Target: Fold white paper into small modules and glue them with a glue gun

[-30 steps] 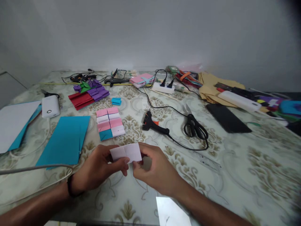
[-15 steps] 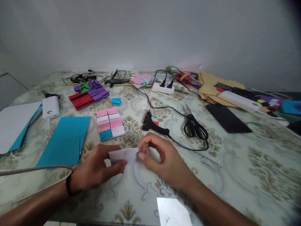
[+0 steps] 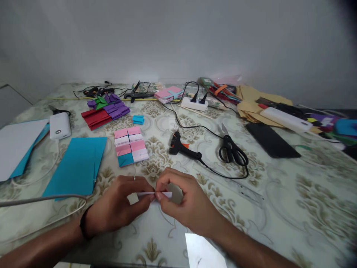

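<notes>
A small piece of white paper [image 3: 166, 194] is pinched between both hands above the table, seen almost edge-on. My left hand [image 3: 122, 203] grips its left part, thumb in front and fingers behind. Close beside it, my right hand [image 3: 184, 197] pinches the same paper near its middle, and the thumbs almost meet. Another white sheet [image 3: 205, 251] lies at the table's front edge, below my right forearm. Just beyond my hands is a block of folded pink, white and blue papers [image 3: 131, 146].
Black-handled scissors [image 3: 232, 150] and a black glue gun [image 3: 184, 147] with its cord lie ahead. Blue sheets [image 3: 75, 165], a white power bank [image 3: 60, 125] and a cable are on the left. A dark phone [image 3: 272, 140] and a clear ruler [image 3: 248, 193] lie right.
The paper has tipped from showing its face to nearly edge-on and sits slightly lower. My right hand has moved left from the paper's right end, bringing both hands together.
</notes>
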A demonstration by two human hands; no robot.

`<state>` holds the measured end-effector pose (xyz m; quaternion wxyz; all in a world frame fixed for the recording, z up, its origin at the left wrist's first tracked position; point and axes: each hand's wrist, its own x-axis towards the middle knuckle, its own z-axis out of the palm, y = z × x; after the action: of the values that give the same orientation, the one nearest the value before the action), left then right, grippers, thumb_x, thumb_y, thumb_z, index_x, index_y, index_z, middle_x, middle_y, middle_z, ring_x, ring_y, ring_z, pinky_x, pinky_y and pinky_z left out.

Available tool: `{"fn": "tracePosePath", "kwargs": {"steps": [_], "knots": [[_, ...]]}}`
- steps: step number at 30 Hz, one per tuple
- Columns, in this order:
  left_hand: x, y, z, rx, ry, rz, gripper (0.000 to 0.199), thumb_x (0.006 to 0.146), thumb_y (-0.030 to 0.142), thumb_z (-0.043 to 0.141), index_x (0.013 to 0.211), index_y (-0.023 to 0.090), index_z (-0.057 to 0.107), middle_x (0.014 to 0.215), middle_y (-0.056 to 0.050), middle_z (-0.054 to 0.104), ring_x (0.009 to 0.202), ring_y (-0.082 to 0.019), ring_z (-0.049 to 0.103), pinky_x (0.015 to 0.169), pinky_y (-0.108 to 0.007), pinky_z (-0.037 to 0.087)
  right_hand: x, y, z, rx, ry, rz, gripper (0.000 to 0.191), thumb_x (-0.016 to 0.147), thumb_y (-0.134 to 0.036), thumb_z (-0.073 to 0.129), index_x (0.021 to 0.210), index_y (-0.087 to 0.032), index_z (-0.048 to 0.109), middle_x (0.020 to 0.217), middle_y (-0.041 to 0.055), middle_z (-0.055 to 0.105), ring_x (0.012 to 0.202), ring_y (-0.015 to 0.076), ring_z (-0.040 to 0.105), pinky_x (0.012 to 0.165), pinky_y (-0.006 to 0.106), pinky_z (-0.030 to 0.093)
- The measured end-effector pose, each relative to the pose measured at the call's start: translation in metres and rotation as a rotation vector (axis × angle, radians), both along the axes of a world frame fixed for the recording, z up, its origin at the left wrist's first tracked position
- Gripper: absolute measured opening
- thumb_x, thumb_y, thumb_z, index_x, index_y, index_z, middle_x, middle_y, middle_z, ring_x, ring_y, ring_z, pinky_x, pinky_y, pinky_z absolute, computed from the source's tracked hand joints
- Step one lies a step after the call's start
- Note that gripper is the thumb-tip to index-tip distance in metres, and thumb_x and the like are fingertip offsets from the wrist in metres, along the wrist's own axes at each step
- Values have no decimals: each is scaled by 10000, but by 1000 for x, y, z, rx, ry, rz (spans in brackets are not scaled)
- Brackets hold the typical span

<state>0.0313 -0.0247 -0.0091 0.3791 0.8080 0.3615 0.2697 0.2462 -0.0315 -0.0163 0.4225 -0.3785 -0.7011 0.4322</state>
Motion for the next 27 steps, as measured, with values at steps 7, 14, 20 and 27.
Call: {"fn": "tracePosePath", "kwargs": {"steps": [7, 14, 20, 27], "knots": [[2, -4, -3, 159, 14, -84, 280, 1009, 130, 583, 764, 170, 715, 659, -14, 683, 590, -138, 586, 581, -263, 429, -3, -4, -6, 116, -22, 25, 176, 742, -47, 599, 780, -217, 575, 754, -42, 578, 693, 119, 554, 652, 238, 441], [-2, -5, 8, 133, -1, -68, 254, 1045, 201, 596, 878, 196, 787, 807, -43, 806, 651, -154, 683, 613, -265, 480, 5, -3, 5, 120, -59, 24, 189, 732, -44, 593, 761, -227, 557, 734, -49, 578, 675, 120, 558, 646, 248, 438], [-10, 2, 12, -24, -22, 53, 228, 1002, 268, 654, 812, 208, 766, 701, -16, 734, 599, -147, 616, 592, -271, 461, 20, 8, 13, 44, -94, -21, 183, 714, -55, 581, 719, -235, 548, 711, -44, 568, 668, 140, 544, 645, 273, 432], [-9, 5, 3, -56, 28, 52, 202, 981, 290, 684, 818, 193, 756, 728, -11, 716, 646, -148, 617, 625, -265, 452, 19, 9, 10, -5, -111, 6, 95, 816, -123, 654, 800, -216, 640, 774, -24, 633, 721, 146, 595, 690, 274, 459]]}}
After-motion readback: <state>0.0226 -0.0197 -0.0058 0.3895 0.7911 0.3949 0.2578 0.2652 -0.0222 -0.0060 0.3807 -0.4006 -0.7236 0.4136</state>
